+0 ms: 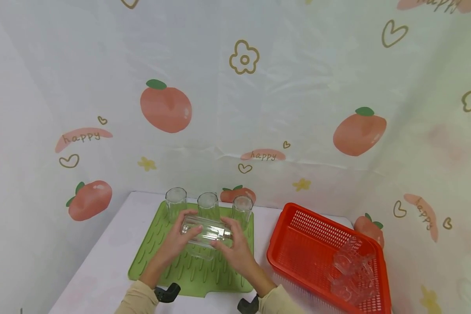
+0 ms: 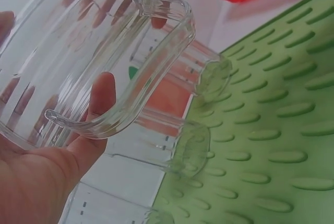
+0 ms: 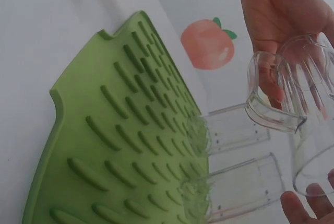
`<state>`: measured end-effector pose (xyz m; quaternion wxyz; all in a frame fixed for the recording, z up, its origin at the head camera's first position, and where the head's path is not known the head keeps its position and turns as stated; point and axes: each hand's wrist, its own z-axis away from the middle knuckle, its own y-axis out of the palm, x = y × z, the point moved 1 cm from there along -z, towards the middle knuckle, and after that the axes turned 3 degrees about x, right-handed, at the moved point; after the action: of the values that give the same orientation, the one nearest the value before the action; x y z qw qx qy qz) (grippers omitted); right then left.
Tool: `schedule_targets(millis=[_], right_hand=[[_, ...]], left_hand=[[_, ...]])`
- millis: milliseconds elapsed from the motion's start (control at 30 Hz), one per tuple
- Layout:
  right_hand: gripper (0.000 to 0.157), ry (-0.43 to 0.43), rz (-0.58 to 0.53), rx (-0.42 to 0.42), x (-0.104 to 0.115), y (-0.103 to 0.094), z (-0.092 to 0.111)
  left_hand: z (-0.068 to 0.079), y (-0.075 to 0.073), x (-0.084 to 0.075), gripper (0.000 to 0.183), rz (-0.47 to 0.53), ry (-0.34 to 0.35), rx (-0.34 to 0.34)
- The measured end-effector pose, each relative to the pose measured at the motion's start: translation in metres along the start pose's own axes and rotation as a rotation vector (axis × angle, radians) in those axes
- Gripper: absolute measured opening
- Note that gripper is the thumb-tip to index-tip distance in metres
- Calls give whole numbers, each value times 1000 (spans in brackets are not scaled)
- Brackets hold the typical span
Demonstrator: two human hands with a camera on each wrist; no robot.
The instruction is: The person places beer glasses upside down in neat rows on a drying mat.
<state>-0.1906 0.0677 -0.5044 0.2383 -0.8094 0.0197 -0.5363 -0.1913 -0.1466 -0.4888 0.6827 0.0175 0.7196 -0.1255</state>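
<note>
A clear mug [image 1: 206,230] lies sideways in the air over the green drying mat [image 1: 151,255], held between both hands. My left hand [image 1: 175,242] grips one end of it, its thumb along the near side. At the other end my right hand [image 1: 237,250] holds the mug with thumb and fingers. The mug's curved handle [image 2: 175,41] hangs on the near, lower side, free of the fingers. Behind the hands, a left glass [image 1: 175,201], a middle glass [image 1: 208,203] and a right glass [image 1: 242,207] stand along the mat's far edge, partly hidden.
To the right of the mat sits a red plastic basket [image 1: 274,248] with slotted walls. Several clear mugs [image 1: 353,272] lie jumbled in its right part. A printed white curtain [image 1: 282,87] hangs behind the white table [image 1: 106,279].
</note>
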Motion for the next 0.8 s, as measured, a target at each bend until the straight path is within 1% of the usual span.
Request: schedule_targets(millis=[67, 167, 300, 333, 400, 533, 600, 700, 733, 800], right_hand=[[66, 7, 18, 13, -1, -2, 0], [67, 11, 37, 23, -1, -6, 1], [68, 15, 73, 31, 0, -12, 2], [68, 24, 92, 34, 0, -13, 3], [69, 34, 140, 37, 0, -16, 3], [73, 65, 242, 48, -2, -20, 4], [76, 81, 276, 53, -3, -21, 5], [79, 96, 325, 61, -4, -23, 7], [80, 101, 340, 63, -4, -24, 7], [83, 110, 371, 67, -5, -25, 8]], left_hand=[[0, -2, 0, 49, 4, 20, -4], [1, -6, -1, 47, -35, 40, -43], [3, -14, -3, 46, -121, 70, -99], [3, -17, -4, 47, -131, 86, -105], [4, -21, -6, 51, -169, 98, -138], [5, -27, -9, 59, -186, 116, -195], [7, -30, -10, 64, -183, 112, -212], [8, -34, -6, 70, -214, 103, -242], [9, -35, -5, 73, -234, 97, -254], [9, -37, -3, 77, -285, 107, -285]])
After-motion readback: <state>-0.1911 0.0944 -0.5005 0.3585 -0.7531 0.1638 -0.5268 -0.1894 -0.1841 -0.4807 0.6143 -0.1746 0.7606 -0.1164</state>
